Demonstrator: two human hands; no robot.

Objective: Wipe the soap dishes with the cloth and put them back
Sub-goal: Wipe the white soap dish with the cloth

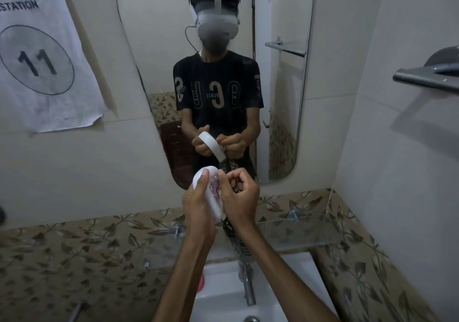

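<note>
My left hand (pixel 198 205) grips a white oval soap dish (pixel 211 197) with a purple pattern, holding it upright in front of the mirror. My right hand (pixel 239 195) is curled around a dark patterned cloth (pixel 236 237) and presses it against the dish's right side. The cloth's loose end hangs down toward the tap. A pink object (pixel 201 282), partly hidden behind my left forearm, sits on the glass shelf at the lower left; I cannot tell what it is.
A glass shelf (pixel 298 232) runs along the floral tile band above the white sink (pixel 223 294) and its chrome tap (pixel 248 287). The mirror (pixel 285 98) reflects a person and the dish. A metal towel rail (pixel 427 78) juts from the right wall.
</note>
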